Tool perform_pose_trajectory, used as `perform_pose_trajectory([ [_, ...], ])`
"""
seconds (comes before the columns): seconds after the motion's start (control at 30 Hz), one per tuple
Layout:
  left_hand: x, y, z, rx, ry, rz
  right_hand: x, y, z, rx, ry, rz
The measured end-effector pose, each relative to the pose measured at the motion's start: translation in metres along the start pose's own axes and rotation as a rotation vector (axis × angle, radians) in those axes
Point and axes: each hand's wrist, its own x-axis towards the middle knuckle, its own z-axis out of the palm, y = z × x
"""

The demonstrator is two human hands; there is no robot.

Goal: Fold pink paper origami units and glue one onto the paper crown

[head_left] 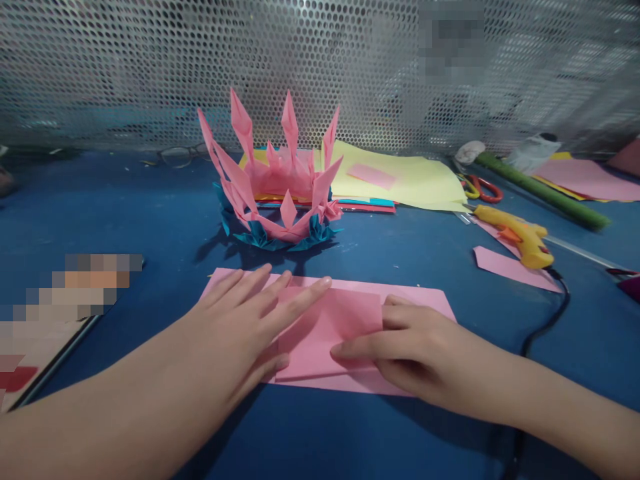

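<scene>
A small folded sheet of pink paper lies on top of a larger pink sheet. My left hand rests flat with its fingers spread, pressing down the left side of both sheets. At the right edge, my right hand grips the small sheet, its index finger on top and other fingers behind the lifted edge. Just beyond the sheets stands a pink paper crown with pointed folded spikes and blue folded pieces round its base.
Behind the crown are yellow sheets and a stack of coloured paper. To the right lie a yellow glue gun with a black cord, red-handled scissors, pink strips and a green stem. A perforated metal panel closes the back.
</scene>
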Motion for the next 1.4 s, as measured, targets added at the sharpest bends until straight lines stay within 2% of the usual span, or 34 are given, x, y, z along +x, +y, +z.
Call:
perform_pose_trajectory([
  [0.47, 0.007, 0.008, -0.002, -0.008, -0.050, -0.016, 0.001, 0.003, 0.002, -0.035, 0.007, -0.020],
  [0.63, 0.007, 0.010, -0.003, -0.028, -0.091, -0.065, 0.000, 0.001, 0.002, -0.047, -0.005, -0.007],
  [0.93, 0.000, 0.001, 0.006, 0.021, 0.016, 0.012, 0.000, 0.000, 0.005, -0.044, 0.008, 0.054],
  [1.1, -0.002, -0.003, 0.007, 0.064, 0.006, 0.017, 0.000, 0.000, 0.007, -0.041, -0.011, 0.077],
  [1.17, -0.003, -0.005, 0.005, 0.062, -0.004, 0.026, 0.001, 0.000, 0.009, -0.016, 0.043, 0.079],
  [1.23, -0.002, -0.006, 0.004, 0.053, -0.020, 0.028, 0.001, 0.000, 0.011, 0.007, 0.151, 0.080],
  [1.33, -0.003, -0.007, 0.004, 0.060, -0.027, 0.029, 0.001, 0.001, 0.013, -0.088, 0.325, 0.057],
  [1.4, -0.005, -0.007, 0.005, 0.076, -0.013, 0.022, 0.000, 0.001, 0.013, -0.173, 0.339, 0.011],
])
